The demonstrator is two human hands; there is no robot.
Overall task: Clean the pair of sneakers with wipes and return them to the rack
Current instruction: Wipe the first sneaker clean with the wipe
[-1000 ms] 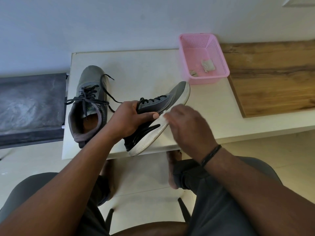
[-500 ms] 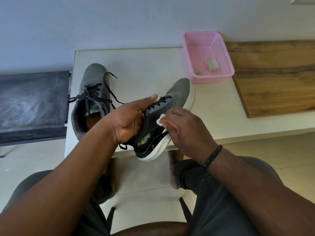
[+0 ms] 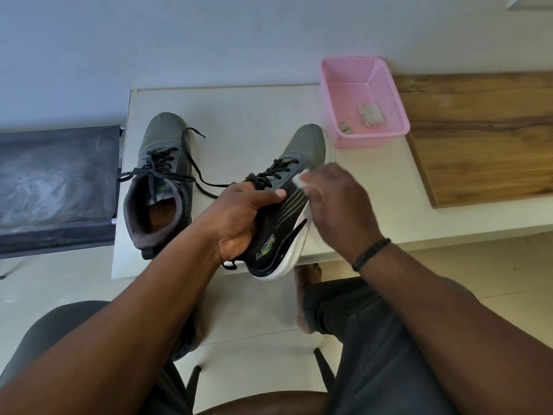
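A grey and black sneaker [image 3: 284, 223] with a white sole is held over the front edge of the white table [image 3: 239, 115], toe pointing away from me. My left hand [image 3: 239, 217] grips it round the collar and laces. My right hand [image 3: 335, 205] pinches a small white wipe [image 3: 300, 178] and presses it against the shoe's right side near the laces. The second grey sneaker [image 3: 161, 181] stands upright on the table to the left, its black laces loose.
A pink mesh basket [image 3: 389, 94] with used wipes [image 3: 371, 113] inside stands at the table's back right. A wooden board [image 3: 478, 136] lies to the right. A dark bench [image 3: 57, 187] sits to the left. My knees and a chair are below.
My right hand has slid the wipe forward along the shoe's side, from the midsole area toward the laces and toe. My left hand turned the shoe more upright and keeps its grip.
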